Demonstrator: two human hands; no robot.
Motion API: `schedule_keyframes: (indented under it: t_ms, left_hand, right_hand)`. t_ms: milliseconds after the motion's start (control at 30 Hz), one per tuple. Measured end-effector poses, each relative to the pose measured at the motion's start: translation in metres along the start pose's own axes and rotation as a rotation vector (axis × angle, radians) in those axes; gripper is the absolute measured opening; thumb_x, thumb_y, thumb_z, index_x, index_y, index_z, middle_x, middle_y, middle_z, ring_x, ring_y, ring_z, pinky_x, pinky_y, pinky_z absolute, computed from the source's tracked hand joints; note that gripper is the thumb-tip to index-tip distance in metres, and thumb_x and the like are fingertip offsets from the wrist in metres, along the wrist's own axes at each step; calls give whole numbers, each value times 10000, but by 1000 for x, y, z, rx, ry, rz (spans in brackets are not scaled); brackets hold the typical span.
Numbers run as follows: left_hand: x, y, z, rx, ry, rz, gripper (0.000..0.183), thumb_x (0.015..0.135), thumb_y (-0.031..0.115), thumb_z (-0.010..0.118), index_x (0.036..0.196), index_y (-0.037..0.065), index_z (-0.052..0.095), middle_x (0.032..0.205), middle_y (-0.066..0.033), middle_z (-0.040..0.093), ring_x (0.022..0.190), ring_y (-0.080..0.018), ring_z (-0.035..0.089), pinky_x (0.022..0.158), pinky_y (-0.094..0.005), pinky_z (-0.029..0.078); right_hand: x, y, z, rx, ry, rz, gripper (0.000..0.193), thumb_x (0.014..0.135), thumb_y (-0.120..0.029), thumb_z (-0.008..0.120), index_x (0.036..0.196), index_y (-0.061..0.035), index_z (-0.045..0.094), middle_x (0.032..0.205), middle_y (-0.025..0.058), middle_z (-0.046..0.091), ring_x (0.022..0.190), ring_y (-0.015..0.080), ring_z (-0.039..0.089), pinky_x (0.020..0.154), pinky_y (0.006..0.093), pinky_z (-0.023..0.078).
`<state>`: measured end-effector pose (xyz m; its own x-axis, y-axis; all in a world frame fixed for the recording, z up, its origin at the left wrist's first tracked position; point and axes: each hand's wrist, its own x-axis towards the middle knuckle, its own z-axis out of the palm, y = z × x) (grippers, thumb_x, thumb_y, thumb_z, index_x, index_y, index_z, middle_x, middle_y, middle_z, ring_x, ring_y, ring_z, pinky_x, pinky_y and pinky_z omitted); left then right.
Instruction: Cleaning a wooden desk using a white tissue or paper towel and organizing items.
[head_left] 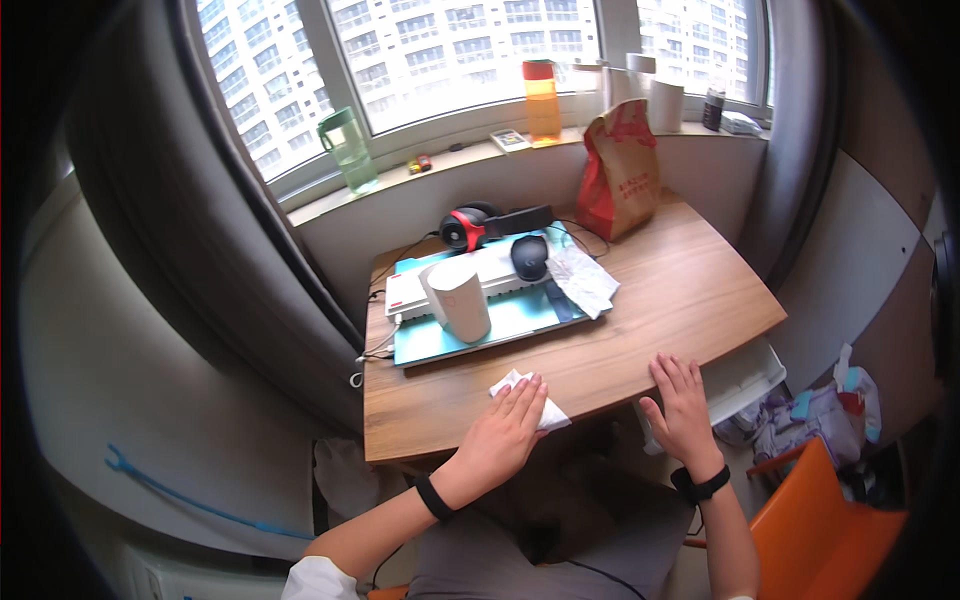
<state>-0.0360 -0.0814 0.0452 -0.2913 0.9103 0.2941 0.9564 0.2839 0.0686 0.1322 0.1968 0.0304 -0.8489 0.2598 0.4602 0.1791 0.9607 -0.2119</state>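
Note:
Under the fingers of my left hand (508, 430), a folded white tissue (553, 415) is pressed against the wooden table (690, 275) near its front edge. Parts of the tissue stick out on both sides of the hand. Farther right, my right hand (682, 405) is at the table's front edge, with its fingers stretched out and nothing in it. Just beside it, a white drawer (745, 385) stands pulled out below the tabletop. Both wrists wear a black band.
At the back left, a laptop (445, 345) carries a white keyboard (405, 297), a white paper cup (462, 305), a black mouse (529, 258) and a crumpled tissue (585, 283). Headphones (470, 225) and a paper bag (622, 170) stand behind. An orange chair (825, 525) is at right.

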Motion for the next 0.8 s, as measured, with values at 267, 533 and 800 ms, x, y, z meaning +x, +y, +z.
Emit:
schedule_keyframes:
  t_ms: [267, 533, 800]
  left_hand:
    - [61, 23, 32, -63, -18, 154, 638, 1016, 183, 613, 1544, -83, 373, 1584, -293, 424, 1491, -405, 415, 1237, -493, 338]
    - [88, 39, 39, -107, 12, 237, 583, 1016, 161, 611, 1527, -46, 421, 1580, -251, 452, 1486, -379, 427, 1237, -473, 334]
    - [108, 69, 10, -415, 13, 336, 402, 1001, 123, 653, 1392, 49, 599, 1376, -221, 610, 1281, -409, 582, 1081, -448, 487]
  right_hand:
    - [-56, 26, -28, 1495, 792, 689, 415, 1129, -364, 438, 1151, -20, 669, 990, 81, 706, 975, 182, 669, 951, 351, 521]
    - [-89, 45, -42, 1739, 969, 929, 299, 1081, -342, 531, 1025, -74, 649, 818, 2, 605, 846, 153, 618, 848, 332, 519]
    - [-91, 22, -45, 1680, 752, 881, 341, 1102, -341, 505, 990, -56, 656, 733, 10, 581, 767, 149, 604, 774, 322, 516]
